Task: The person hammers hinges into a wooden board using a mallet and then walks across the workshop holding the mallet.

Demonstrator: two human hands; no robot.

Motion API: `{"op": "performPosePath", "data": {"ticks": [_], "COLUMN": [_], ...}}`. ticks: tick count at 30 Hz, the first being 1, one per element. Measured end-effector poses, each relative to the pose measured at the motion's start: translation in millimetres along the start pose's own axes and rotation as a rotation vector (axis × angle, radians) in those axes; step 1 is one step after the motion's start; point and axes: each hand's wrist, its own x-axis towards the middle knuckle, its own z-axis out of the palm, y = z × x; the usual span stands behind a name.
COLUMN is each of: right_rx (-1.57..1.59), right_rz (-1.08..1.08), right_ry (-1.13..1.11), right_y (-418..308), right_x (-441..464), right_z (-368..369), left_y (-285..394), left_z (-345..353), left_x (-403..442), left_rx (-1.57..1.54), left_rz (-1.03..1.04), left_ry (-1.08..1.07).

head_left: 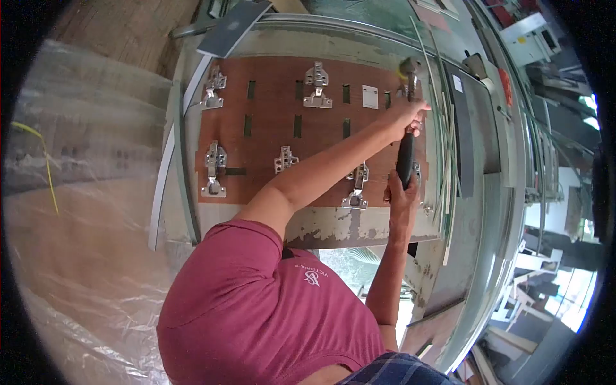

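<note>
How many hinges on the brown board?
5 clearly visible: upper-left hinge, upper-middle hinge, lower-left hinge, lower-middle hinge beside the left forearm, lower-right hinge left of the right hand. More may be hidden around the hammer.

- A lone head-worn camera peers forward and steeply down from above the wearer, whose maroon shirt fills the frame from six to eight o'clock.
- The lens faces a brown panel just above centre, toward twelve o'clock, within the wearer's arm's reach.
- Wide-angle coverage ends in black corners; a metal rail near twelve o'clock bows with the curve.
- Clear plastic sheeting spreads at nine o'clock, while a white box at two o'clock sits well beyond the panel.
</note>
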Motion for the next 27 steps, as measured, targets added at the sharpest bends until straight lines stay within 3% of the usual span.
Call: {"op": "performPosePath", "data": {"ticks": [8,21,27], "right_rx": [-0.09,-0.135,-0.134], "right_rz": [-0.095,-0.045,-0.122], "right_ry": [-0.257,-0.251,-0.317], "right_y": [-11,-12,-23], "right_x": [-15,-27,-35], "right_z": [49,76,99], "left_y": [46,42,74], "left_z": [-71,-107,-111], "left_x": [-75,-76,-115], "left_rx": [-0.1,-0.172,-0.139], "left_rz": [0.213,0.149,0.32], "left_ry": [0.14,0.179,0.172]}}
